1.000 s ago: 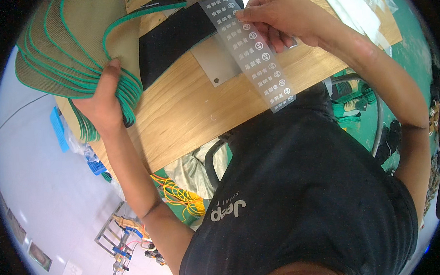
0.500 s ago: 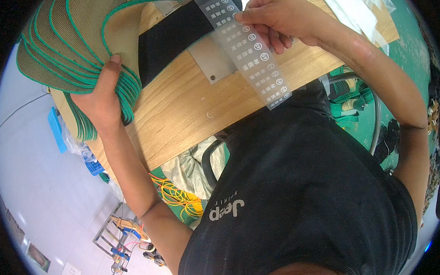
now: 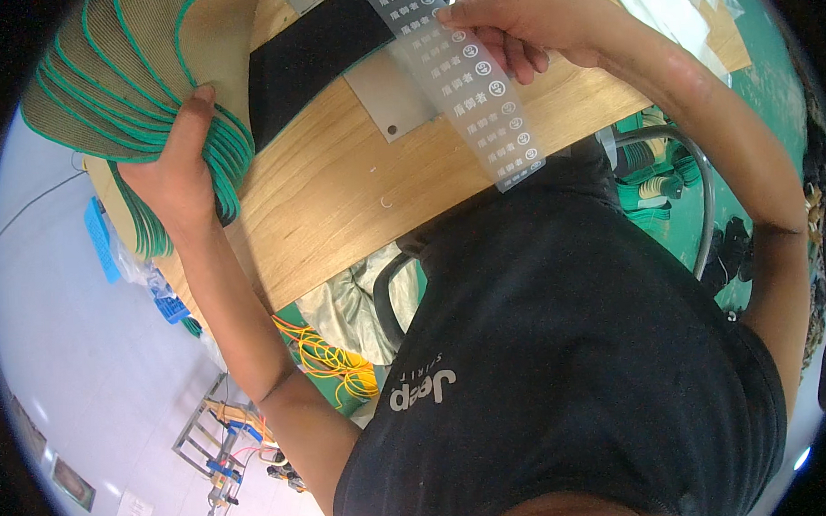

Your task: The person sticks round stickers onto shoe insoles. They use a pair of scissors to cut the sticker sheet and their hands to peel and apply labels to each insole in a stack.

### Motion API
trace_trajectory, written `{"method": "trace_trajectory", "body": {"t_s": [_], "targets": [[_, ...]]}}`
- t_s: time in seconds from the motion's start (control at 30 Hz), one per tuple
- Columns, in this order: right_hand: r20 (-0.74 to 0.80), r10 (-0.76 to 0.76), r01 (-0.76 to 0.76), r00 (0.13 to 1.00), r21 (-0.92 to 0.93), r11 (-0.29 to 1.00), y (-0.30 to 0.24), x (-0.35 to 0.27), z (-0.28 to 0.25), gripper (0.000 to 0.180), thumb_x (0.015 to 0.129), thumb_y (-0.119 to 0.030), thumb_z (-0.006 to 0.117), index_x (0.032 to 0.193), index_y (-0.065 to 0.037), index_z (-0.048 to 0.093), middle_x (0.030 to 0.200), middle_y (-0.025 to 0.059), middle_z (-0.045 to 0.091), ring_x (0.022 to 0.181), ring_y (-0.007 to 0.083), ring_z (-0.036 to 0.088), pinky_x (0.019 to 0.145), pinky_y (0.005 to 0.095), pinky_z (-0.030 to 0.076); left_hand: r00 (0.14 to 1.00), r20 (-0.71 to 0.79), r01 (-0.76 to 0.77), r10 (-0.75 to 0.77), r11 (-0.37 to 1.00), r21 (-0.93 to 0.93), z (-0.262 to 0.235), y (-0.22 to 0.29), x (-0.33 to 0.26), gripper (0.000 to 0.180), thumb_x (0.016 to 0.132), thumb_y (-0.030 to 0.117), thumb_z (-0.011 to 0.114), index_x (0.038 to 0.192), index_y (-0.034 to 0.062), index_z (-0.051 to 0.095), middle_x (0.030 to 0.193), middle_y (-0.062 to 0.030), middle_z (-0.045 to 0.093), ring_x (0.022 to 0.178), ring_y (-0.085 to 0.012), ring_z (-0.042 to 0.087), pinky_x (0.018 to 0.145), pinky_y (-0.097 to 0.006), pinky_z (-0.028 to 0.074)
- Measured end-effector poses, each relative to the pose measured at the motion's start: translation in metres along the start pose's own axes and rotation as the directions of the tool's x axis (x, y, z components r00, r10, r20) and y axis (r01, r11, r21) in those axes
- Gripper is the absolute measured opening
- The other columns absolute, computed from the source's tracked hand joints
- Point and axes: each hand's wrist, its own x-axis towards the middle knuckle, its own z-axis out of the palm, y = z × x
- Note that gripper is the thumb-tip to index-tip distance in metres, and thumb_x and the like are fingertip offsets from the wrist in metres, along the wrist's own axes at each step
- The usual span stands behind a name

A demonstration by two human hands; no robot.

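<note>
A fanned stack of tan insoles [image 3: 107,100] with green edges is gripped in my left hand [image 3: 181,180], the thumb on top near their narrow ends. My right hand [image 3: 537,26] pinches the edge of a clear strip of stickers [image 3: 469,83] with white printed marks between thumb and forefinger; its other fingers curl loosely. The strip slants across a black flat piece [image 3: 320,66] and a grey metal plate [image 3: 391,99], its lower end near the table's front edge. The far end of the black piece runs partly out of sight beneath the strip.
A wooden table [image 3: 329,202] spans the area before me. White plastic sheets [image 3: 678,21] lie at its far right. Below the right side are more green-edged bundles [image 3: 651,159] by a curved metal tube [image 3: 702,184]. Yellow cables [image 3: 339,361] lie under the table.
The whole view has shifted a little, so the table and both hands sit slightly higher in it. Each hand keeps its hold; the strip looks the same against the plate.
</note>
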Motion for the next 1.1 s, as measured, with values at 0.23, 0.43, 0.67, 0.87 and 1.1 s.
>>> {"method": "trace_trajectory", "body": {"t_s": [0.23,0.43,0.67,0.87,1.1], "targets": [[0.012,0.009,-0.010,1.000,0.073,0.997,0.002,-0.001,0.001,0.032,0.095,-0.016,0.051,0.074,0.003,0.064,0.060,0.0097,0.063,0.044,0.0167,0.060,0.038,0.0267,0.046,0.996,-0.027,-0.084,0.084,0.996,-0.006,0.004,-0.004,-0.001,0.037,0.067,0.008,0.077,0.100,-0.0034,0.065,0.097,-0.0087,0.066,0.088,-0.0186,0.060,0.087,-0.031,0.045],[0.042,0.024,-0.026,0.999,0.053,0.998,0.003,0.002,0.001,0.033,0.095,-0.018,0.051,0.073,0.002,0.064,0.060,0.0097,0.063,0.043,0.0168,0.059,0.038,0.0270,0.046,1.000,-0.028,-0.004,0.004,1.000,0.027,0.005,0.000,-0.005,0.041,0.067,0.010,0.078,0.103,-0.0038,0.063,0.101,-0.0095,0.065,0.092,-0.0196,0.060,0.090,-0.032,0.045],[-0.024,0.022,-0.020,0.999,0.088,0.996,0.001,-0.003,0.003,0.034,0.096,-0.022,0.052,0.074,0.002,0.064,0.060,0.0088,0.062,0.042,0.0162,0.058,0.037,0.0271,0.044,0.999,-0.020,-0.048,0.049,0.998,0.028,0.008,0.001,-0.005,0.041,0.068,0.013,0.080,0.103,-0.0028,0.064,0.101,-0.0099,0.066,0.090,-0.0187,0.061,0.086,-0.031,0.047],[-0.074,-0.192,0.192,0.979,-0.012,0.981,0.024,0.000,0.011,0.024,0.096,-0.025,0.057,0.092,-0.003,0.066,0.062,0.0013,0.059,0.045,0.0048,0.053,0.040,0.0156,0.037,0.997,0.056,0.044,-0.049,0.995,0.091,0.007,0.007,-0.012,0.030,0.070,0.014,0.079,0.093,-0.0020,0.068,0.091,-0.0068,0.070,0.082,-0.0152,0.063,0.081,-0.028,0.049],[-0.327,-0.266,0.253,0.907,-0.083,0.964,0.009,-0.002,-0.055,0.028,0.093,-0.026,0.058,0.082,-0.002,0.067,0.060,0.0043,0.060,0.048,0.0106,0.054,0.046,0.0234,0.044,0.890,0.424,0.115,-0.170,0.982,0.152,0.000,0.025,-0.017,0.096,0.069,0.024,0.084,0.144,-0.0029,0.033,0.123,-0.0177,0.059,0.110,-0.0203,0.056,0.097,-0.031,0.042]]}}
